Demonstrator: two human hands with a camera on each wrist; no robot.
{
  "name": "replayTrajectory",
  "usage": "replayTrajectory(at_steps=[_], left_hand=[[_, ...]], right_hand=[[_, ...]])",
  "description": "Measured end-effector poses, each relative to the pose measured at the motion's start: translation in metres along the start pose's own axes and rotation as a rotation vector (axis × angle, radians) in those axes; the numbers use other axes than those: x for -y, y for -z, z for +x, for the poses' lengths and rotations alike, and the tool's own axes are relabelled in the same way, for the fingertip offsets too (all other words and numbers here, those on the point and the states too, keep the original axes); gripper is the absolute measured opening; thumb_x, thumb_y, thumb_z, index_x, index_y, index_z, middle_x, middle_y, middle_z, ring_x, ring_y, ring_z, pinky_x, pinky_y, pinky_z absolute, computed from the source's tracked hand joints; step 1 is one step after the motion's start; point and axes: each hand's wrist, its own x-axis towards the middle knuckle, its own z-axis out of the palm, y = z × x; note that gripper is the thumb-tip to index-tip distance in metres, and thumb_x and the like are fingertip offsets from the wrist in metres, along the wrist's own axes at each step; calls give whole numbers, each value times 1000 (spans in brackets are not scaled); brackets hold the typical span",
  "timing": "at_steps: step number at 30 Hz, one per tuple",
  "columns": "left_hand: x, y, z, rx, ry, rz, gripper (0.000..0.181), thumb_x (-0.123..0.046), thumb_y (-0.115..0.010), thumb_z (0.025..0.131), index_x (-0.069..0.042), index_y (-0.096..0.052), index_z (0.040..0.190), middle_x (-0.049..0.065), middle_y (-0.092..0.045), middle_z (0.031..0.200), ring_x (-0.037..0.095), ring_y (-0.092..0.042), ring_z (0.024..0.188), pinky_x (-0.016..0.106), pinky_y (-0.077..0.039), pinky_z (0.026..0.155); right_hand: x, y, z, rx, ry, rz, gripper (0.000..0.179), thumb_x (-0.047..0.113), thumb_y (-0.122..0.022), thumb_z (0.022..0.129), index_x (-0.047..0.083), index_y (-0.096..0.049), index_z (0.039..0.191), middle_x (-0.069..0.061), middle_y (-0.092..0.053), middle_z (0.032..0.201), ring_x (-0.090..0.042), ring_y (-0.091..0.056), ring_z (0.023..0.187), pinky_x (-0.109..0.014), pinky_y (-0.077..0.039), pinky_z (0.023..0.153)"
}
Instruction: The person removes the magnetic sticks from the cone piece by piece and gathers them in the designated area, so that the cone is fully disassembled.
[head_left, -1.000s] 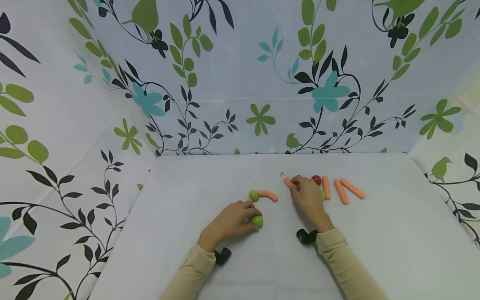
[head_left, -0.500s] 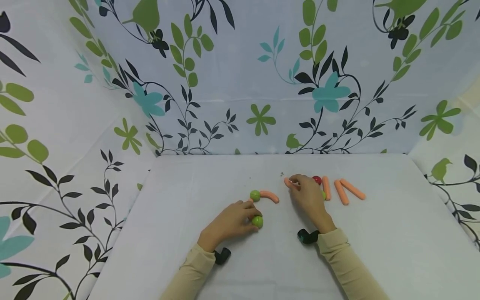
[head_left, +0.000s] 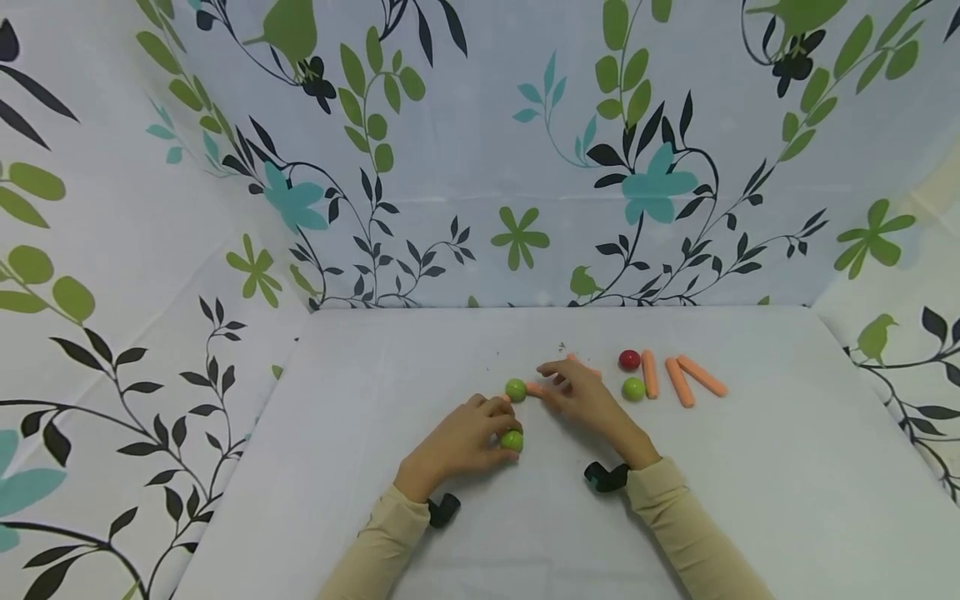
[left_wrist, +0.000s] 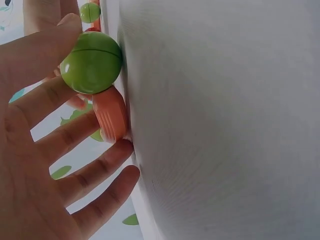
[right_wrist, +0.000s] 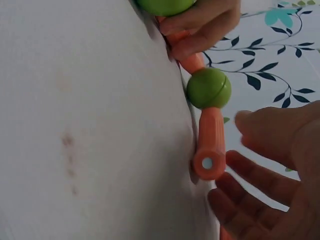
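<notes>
Between thumb and forefinger, my left hand (head_left: 459, 439) pinches a green ball (left_wrist: 91, 62), with the other fingers spread. An orange stick (left_wrist: 111, 115) runs from that ball to a second green ball (right_wrist: 209, 88), mostly covered by my left hand in the head view. From the second ball a curved orange stick (right_wrist: 211, 130) continues, its free end showing a round silvery spot. My right hand (head_left: 592, 408) is beside this stick, thumb and fingers apart around its end; in the right wrist view no grip shows.
Behind the right hand lies another orange stick (head_left: 587, 365), partly covered. Right of it are a red ball (head_left: 629, 360), a loose green ball (head_left: 633, 389) and several orange sticks (head_left: 679, 383) on the white table (head_left: 787, 483). Leaf-patterned cloth (head_left: 465, 167) stands behind.
My right hand has let go of the far orange stick and moved left and nearer, to the curved stick. The loose green ball is uncovered. My left hand keeps its pinch.
</notes>
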Motion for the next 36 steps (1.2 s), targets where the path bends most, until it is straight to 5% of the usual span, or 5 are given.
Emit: replayTrajectory(at_steps=[6, 23, 36], left_hand=[[2, -1, -1, -10, -19, -16, 28, -42, -77, 94, -25, -74, 115, -4, -63, 137, 24, -55, 131, 45, -52, 103], [3, 8, -1, 34, -38, -82, 16, -31, -74, 95, -24, -76, 110, -1, -66, 138, 22, -53, 140, 44, -46, 115], [4, 1, -3, 35, -47, -102, 16, -30, -73, 96, -25, -76, 111, -2, -66, 137, 21, -55, 137, 45, -48, 112]], right_hand=[[0, -12, 0, 31, 9, -51, 36, 18, -74, 97, 9, -69, 131, -7, -71, 119, -13, -58, 92, -29, -50, 80], [6, -18, -3, -14, -48, -53, 17, 20, -75, 97, 14, -72, 113, 2, -62, 92, -13, -52, 80, -26, -44, 69], [1, -22, -5, -33, -46, -56, 17, 14, -74, 93, 13, -73, 110, 1, -65, 95, -13, -52, 81, -26, -44, 71]])
